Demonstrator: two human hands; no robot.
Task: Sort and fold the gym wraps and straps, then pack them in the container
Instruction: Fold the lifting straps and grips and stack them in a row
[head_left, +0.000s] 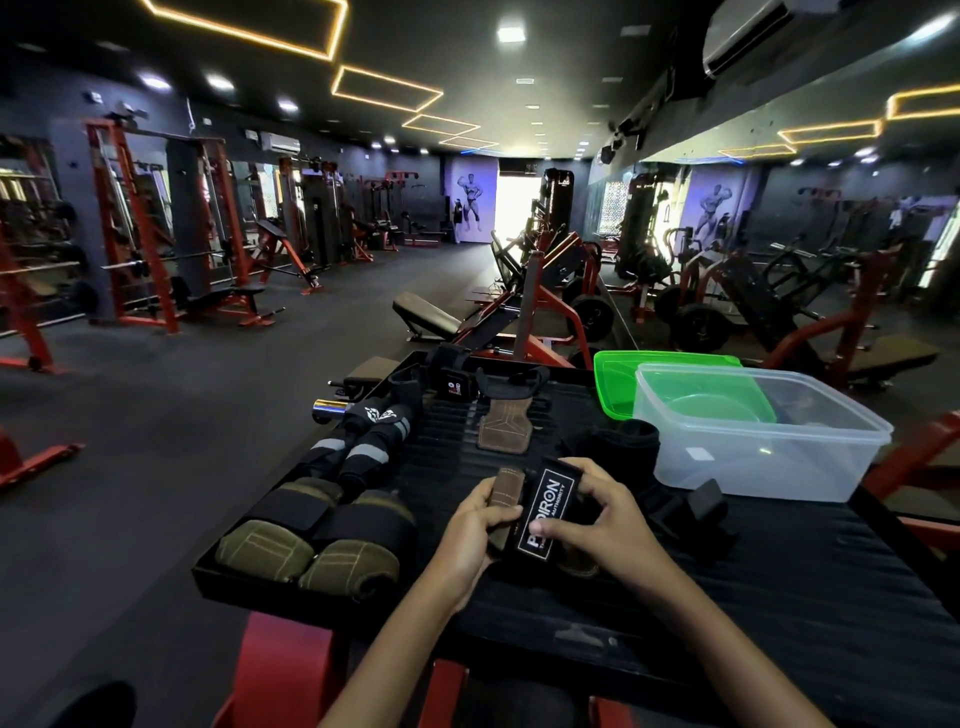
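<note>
On the black padded bench (779, 582) I hold a black lifting grip with a white logo label (545, 514) and a brown leather pad. My left hand (480, 530) grips the brown pad end, my right hand (587, 514) pinches the black strap from the right. A second brown leather grip (501, 428) lies farther back. Two olive rolled wraps (306, 558) and two black-and-grey rolled wraps (363, 452) line the bench's left side. The clear plastic container (769, 467) stands at the right with its green lid (618, 384) behind it.
More black straps lie beside the container (691, 512) and at the bench's far end (452, 379). A chrome bar end (327, 410) sticks out at the left. Red gym machines and benches fill the room beyond; the dark floor lies to the left.
</note>
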